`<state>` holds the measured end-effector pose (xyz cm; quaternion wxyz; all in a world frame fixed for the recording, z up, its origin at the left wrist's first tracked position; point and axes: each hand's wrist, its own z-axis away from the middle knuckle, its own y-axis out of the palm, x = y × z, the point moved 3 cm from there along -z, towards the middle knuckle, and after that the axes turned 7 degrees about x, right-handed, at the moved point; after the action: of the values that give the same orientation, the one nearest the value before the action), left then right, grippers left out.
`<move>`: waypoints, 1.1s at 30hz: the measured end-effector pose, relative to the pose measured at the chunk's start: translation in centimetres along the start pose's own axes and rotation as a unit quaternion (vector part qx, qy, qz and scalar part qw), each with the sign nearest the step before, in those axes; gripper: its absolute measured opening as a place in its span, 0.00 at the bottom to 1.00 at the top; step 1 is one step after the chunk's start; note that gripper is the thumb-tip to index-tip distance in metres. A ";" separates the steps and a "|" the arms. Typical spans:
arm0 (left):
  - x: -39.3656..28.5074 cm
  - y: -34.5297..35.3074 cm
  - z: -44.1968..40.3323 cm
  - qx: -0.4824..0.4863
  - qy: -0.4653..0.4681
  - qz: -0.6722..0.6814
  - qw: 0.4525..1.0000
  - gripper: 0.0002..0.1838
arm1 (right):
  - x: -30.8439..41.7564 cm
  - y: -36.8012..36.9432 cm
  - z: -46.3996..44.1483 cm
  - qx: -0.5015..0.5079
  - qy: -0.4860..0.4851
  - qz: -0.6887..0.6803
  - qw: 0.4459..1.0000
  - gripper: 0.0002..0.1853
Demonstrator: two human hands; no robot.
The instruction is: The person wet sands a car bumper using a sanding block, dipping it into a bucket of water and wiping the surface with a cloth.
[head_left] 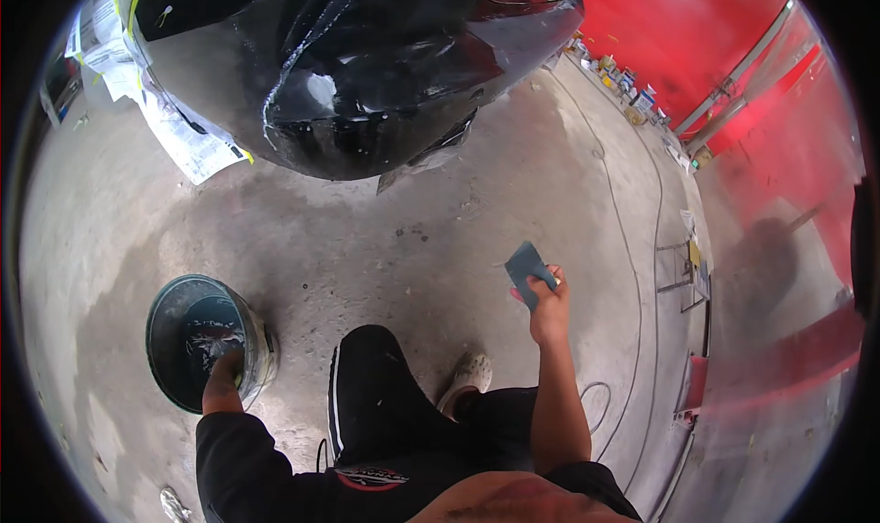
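Observation:
A folded piece of grey-green sandpaper (pixel 527 272) is pinched between the thumb and fingers of my right hand (pixel 544 305), held up over the concrete floor. My left hand (pixel 226 369) reaches down inside a bucket (pixel 266 358) on the left. Dark water (pixel 209 326) is in the bucket, and the fingers of that hand are hidden there. In front of me, apart from both hands, is a black car body panel (pixel 367 110). White streaks and wet-looking spots mark its surface.
Masking paper (pixel 188 143) with yellow tape hangs from the car's left side. Hoses or cables (pixel 632 257) run along the floor on the right. Cans and bottles (pixel 628 88) line the red wall (pixel 678 28). A small metal stand (pixel 678 271) is at the right.

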<state>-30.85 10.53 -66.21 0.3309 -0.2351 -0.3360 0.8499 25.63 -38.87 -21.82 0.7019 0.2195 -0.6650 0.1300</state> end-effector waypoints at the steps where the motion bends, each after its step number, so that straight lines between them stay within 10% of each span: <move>1: -0.2 -0.4 0.2 -0.007 0.005 -0.012 1.000 0.22 | 0.1 0.1 0.3 -0.010 0.007 -0.015 1.000 0.10; 7: -8.2 -16.4 13.4 0.006 -0.125 0.176 0.976 0.25 | 1.5 2.2 0.8 0.025 0.038 -0.030 0.998 0.22; 9: -10.3 -25.2 17.9 -0.091 -0.073 0.277 0.954 0.28 | 1.4 2.9 0.5 0.043 0.048 -0.025 0.998 0.25; 10: -7.2 -26.4 16.8 -0.286 -0.013 0.222 0.932 0.28 | 1.1 3.4 0.4 0.053 0.049 -0.019 0.997 0.25; 11: -15.4 -34.4 23.0 -0.250 0.065 0.356 0.898 0.27 | 0.8 3.9 0.1 0.064 0.050 -0.013 0.997 0.26; 14: -29.7 -48.3 32.2 -0.335 0.168 0.231 0.898 0.26 | 0.5 6.4 -0.5 0.093 0.057 -0.017 0.994 0.29; 16: -36.8 -53.6 34.2 -0.484 0.310 0.070 0.815 0.34 | 0.4 8.3 -0.7 0.108 0.054 -0.013 0.993 0.31; 21: -51.9 -59.7 29.4 -0.632 0.323 -0.305 0.635 0.35 | 2.2 13.0 -0.8 0.152 -0.016 0.031 0.988 0.34; 26: -51.0 -58.2 27.1 -0.604 0.300 -0.318 0.667 0.34 | 10.5 17.0 -4.1 0.124 -0.303 0.243 0.913 0.35; 33: -29.6 -46.6 25.8 -0.651 0.104 0.023 0.752 0.28 | 13.1 28.8 -4.6 0.100 -0.476 0.535 0.691 0.37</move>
<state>-8.20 4.34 -10.01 0.1115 -0.4883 -0.7659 0.4031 17.06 -13.09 -4.99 0.0775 -0.0719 -0.8980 0.4272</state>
